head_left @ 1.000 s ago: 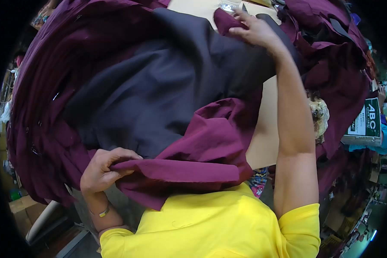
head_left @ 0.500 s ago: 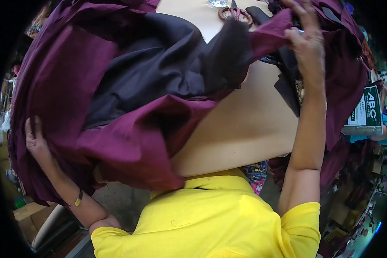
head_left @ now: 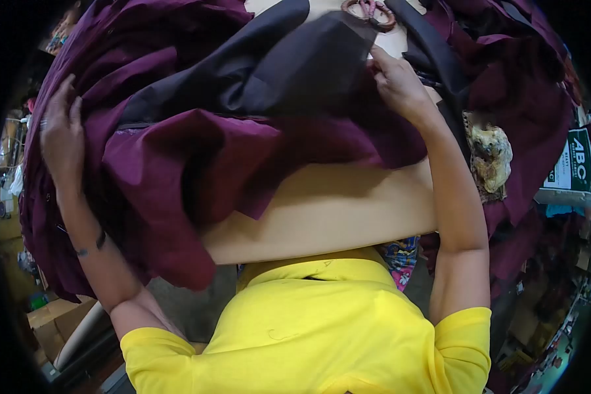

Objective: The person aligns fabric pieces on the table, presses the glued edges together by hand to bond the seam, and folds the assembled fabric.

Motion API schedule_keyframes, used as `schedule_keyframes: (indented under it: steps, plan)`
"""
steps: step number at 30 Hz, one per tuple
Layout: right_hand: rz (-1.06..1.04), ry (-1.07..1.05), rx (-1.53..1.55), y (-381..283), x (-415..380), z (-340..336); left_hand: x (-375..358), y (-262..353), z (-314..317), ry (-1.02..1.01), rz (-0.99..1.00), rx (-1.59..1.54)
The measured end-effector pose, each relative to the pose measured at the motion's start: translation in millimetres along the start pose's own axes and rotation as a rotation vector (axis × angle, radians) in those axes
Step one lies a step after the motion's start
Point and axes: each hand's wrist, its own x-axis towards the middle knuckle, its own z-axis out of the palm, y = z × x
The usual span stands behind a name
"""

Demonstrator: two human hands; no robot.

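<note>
A wide piece of maroon cloth (head_left: 157, 151) with a black panel (head_left: 302, 65) spreads in loose folds over the tan table (head_left: 328, 217). My right hand (head_left: 400, 82) pinches the cloth at the black panel's upper right edge, fingers closed. On the left, my left hand (head_left: 62, 134) lies against the maroon folds with its fingers stretched out and slightly apart. Just beyond my right hand are scissors (head_left: 371, 14); only their wrapped handle loops show clearly.
More maroon cloth (head_left: 525, 105) is heaped on the right, with a yellowish, stained lump (head_left: 491, 156) beside my right forearm. Further right stands a green and white ABC container (head_left: 574, 164). A cardboard box (head_left: 59, 322) is at the lower left.
My right hand has come down and left with the cloth edge, laying the panel lower over the table. My left hand has moved up along the maroon folds.
</note>
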Motion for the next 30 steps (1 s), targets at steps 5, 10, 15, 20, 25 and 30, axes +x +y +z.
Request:
schedule_keyframes:
  steps: [5, 10, 15, 20, 25, 30]
  plan:
    - [-0.058, 0.085, 0.323, 14, -5, 8, -42, 159, -85, -0.141, 0.478, -0.609]
    - [-0.012, 0.072, 0.18, 35, -6, 11, -70, 221, -9, -0.407, 0.657, -0.532]
    - [-0.009, 0.256, 0.421, 20, -17, 6, -82, 196, 53, -0.512, 0.325, -0.795]
    - [-0.205, 0.243, 0.302, -1, -29, -10, -85, 188, 54, -0.475, 0.39, -0.859]
    - [-0.462, 0.019, 0.03, -46, -70, 6, -85, 186, 57, -0.456, 0.409, -0.848]
    - [-0.429, 0.123, -0.017, -34, -62, 23, -83, 202, 7, -0.204, 0.624, -0.834]
